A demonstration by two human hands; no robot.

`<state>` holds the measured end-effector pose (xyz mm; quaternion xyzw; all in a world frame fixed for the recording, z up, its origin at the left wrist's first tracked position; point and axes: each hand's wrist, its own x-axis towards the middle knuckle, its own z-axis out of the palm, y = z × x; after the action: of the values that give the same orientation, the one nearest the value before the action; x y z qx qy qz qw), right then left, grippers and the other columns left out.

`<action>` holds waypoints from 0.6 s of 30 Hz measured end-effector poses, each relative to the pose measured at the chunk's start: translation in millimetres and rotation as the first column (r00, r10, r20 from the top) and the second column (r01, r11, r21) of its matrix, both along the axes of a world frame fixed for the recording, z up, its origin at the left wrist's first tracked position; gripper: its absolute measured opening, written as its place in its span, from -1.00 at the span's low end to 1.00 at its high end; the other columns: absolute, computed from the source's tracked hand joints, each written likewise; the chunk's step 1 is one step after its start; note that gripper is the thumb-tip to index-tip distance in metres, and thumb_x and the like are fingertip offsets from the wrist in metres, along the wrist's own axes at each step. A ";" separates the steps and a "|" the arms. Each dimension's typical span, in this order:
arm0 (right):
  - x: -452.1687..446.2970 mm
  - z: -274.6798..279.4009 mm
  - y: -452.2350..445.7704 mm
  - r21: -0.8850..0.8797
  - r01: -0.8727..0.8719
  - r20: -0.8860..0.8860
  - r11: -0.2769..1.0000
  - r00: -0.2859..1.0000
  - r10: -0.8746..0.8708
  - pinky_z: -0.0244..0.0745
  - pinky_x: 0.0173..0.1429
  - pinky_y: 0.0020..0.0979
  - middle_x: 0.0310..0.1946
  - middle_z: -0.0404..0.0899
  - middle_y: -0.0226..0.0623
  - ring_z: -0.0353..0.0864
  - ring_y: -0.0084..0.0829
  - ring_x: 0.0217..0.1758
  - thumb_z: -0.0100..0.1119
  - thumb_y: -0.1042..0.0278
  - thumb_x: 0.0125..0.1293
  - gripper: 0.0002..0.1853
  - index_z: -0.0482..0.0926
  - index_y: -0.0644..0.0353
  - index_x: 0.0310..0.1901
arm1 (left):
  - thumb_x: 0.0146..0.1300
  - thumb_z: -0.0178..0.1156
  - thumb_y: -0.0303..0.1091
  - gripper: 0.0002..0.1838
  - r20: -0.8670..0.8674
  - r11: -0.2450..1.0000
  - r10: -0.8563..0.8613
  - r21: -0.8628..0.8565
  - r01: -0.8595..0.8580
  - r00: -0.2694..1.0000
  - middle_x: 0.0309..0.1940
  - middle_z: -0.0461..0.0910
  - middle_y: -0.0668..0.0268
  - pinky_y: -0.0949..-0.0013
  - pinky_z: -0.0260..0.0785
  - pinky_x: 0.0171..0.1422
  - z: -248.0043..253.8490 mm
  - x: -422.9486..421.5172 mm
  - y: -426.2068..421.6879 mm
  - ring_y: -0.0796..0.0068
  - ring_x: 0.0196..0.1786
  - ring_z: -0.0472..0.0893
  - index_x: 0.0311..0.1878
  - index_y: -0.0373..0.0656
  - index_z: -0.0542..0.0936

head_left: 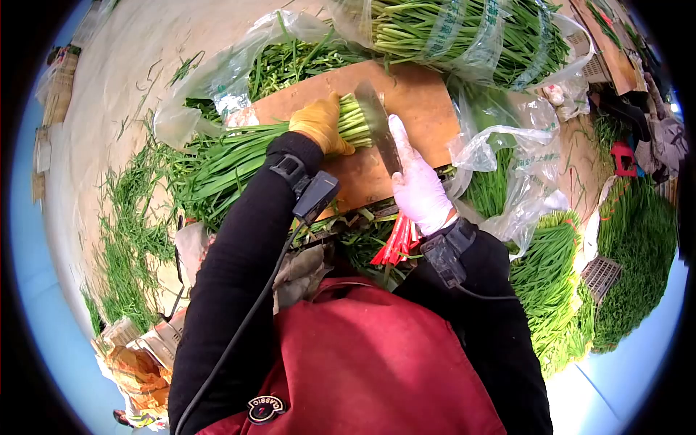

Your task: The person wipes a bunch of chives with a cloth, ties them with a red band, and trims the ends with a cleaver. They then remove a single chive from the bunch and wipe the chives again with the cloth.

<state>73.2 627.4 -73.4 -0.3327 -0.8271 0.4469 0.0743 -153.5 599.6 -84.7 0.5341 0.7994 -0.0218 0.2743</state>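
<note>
My left hand (319,127), in a yellow glove, is closed around a bunch of garlic chives (239,156). Their pale cut ends (355,122) point right, and the long green leaves trail off to the left. A broad-bladed knife (378,127) stands against those ends, its handle in my right hand (420,187), which wears a pale pink-white glove with the index finger stretched along the blade. Beneath both lies a brown cutting board (428,109). Red strips (397,243) hang just below my right hand.
Behind the board, a clear plastic bag (464,43) holds more chives. Another open bag (522,181) lies to the right, near large heaps of chives (547,283). Loose leaves (127,239) litter the floor at left. A plastic crate (600,277) sits among the right-hand heaps.
</note>
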 end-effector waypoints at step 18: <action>-12.4 -9.1 -4.2 0.102 -0.049 0.012 0.994 0.999 0.048 0.41 0.25 -0.18 0.40 0.20 0.13 0.44 0.15 0.23 -0.15 0.77 0.07 -0.04 -0.20 0.14 0.55 | -0.25 0.58 -0.03 -0.29 -0.052 0.996 -0.025 0.082 0.029 0.998 -0.07 0.67 0.10 0.18 0.54 0.06 -16.6 -2.0 0.0 0.11 0.02 0.66 -0.02 -0.19 0.58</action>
<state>60.8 623.1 -82.4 -0.3102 -0.8571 0.4040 0.0766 -155.5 599.6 -101.4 0.5549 0.7991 -0.0061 0.2314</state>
